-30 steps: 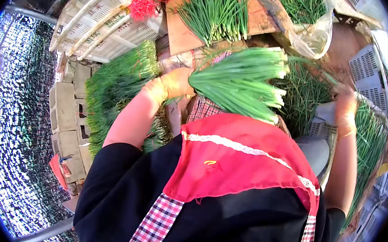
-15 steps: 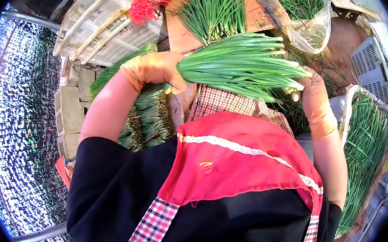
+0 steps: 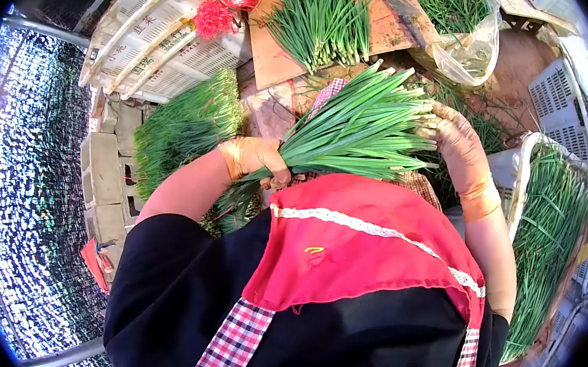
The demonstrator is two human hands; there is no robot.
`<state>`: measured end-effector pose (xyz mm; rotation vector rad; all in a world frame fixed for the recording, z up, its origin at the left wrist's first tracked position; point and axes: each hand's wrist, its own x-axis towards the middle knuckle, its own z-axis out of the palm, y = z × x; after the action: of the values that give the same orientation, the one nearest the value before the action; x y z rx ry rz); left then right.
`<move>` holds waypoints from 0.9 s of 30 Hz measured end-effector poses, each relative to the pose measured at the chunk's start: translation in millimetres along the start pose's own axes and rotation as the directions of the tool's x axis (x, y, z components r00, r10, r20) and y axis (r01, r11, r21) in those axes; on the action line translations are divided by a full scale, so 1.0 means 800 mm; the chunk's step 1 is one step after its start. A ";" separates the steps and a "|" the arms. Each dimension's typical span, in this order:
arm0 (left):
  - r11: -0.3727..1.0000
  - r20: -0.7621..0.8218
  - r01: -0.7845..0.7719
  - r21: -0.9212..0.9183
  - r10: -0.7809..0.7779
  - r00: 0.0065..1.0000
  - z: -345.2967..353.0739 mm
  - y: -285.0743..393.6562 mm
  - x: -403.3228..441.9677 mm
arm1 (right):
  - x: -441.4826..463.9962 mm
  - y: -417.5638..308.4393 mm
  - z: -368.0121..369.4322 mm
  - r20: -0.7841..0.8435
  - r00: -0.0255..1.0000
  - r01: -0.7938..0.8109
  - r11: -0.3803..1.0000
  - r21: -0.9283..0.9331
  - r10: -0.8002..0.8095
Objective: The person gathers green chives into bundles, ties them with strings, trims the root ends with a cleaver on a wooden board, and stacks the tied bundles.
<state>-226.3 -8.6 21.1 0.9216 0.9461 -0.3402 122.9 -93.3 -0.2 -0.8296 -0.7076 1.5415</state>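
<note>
A loose bunch of garlic chives lies across in front of my chest, its pale stem ends fanned toward the right. My left hand, in a tan glove, is closed around the leafy end, and dark leaf tips hang below it. At the stem ends, my gloved right hand has its fingers curled against the pale stalks. Beyond the bunch, more cut chives lie in a heap on a brown board. Left of my left hand are stacked chive bundles, some with red ties.
White plastic crates stand at the upper left, with red string beside them. On the right, a white crate holds loose chives. A clear plastic bag of greens sits at the top right. Concrete blocks line the left side.
My left hand has come down and toward me with the leafy end, so the bunch now slants and more stacked bundles show. My right hand has moved slightly left at the stem ends.
</note>
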 end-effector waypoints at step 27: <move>0.012 0.535 -0.558 0.830 0.270 0.801 0.073 0.183 0.015 | 0.030 -0.012 0.121 0.507 0.804 0.312 -0.505 -0.805 -0.310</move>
<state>-97.4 32.2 102.4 2.3249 -0.0164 -0.5354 46.9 -66.9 59.0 -1.5459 -2.2173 -0.2779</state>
